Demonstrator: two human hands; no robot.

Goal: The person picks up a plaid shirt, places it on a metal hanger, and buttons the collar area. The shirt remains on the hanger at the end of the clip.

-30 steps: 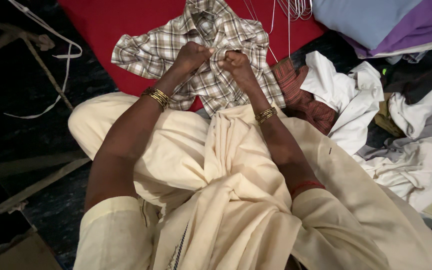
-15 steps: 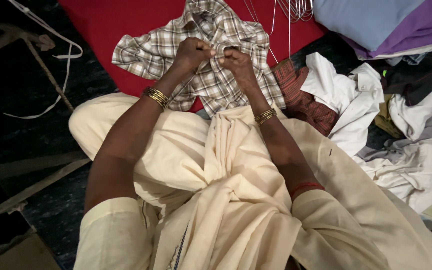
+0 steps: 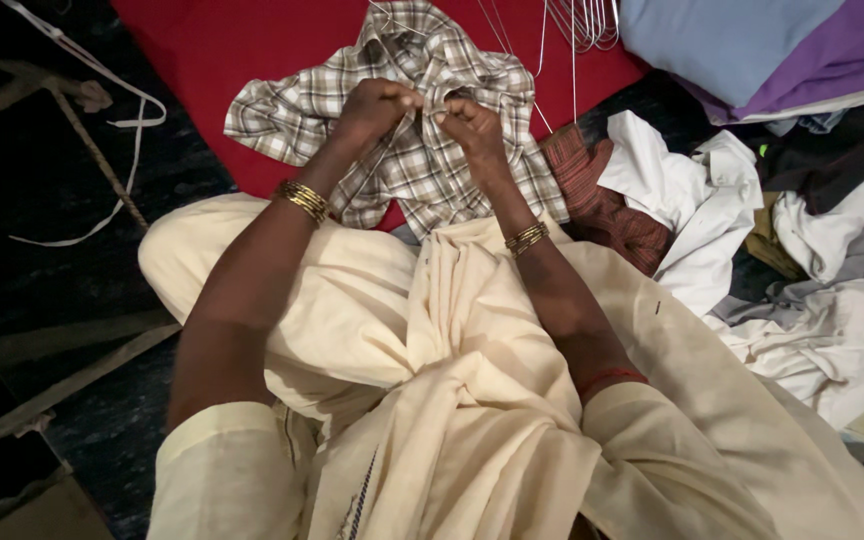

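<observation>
I sit cross-legged in cream cotton clothes, and the small brown-and-cream plaid cotton shirt (image 3: pixel 422 150) lies spread front-up on the red cloth mat (image 3: pixel 202 50), just beyond my knees. My left hand (image 3: pixel 377 105) is closed, thumb and fingers pinching the shirt's front edge near mid-chest. My right hand (image 3: pixel 472 125) is closed too, pinching the opposite edge, knuckles nearly touching the left. The step appears to be fastening the front placket; the button itself is hidden under my fingers.

Judgement on technique: keep both edges lifted slightly off the mat so the fabric beneath is not caught; hold the two edges level so the plaid lines match; push through with the thumb, pull with the other hand, no tugging on the collar.

Around the shirt: thin wire hangers (image 3: pixel 577 20) lie past its collar on the right; a rust-red striped cloth (image 3: pixel 602 195) touches its right hem; a crumpled white garment (image 3: pixel 692 190) lies beyond that; folded blue and purple fabric (image 3: pixel 742 45) sits farther right.

Against the frame one second earlier: both hands sit a little higher on the shirt front, toward the collar, and the grip is unchanged. The shirt has not shifted on the mat.
</observation>
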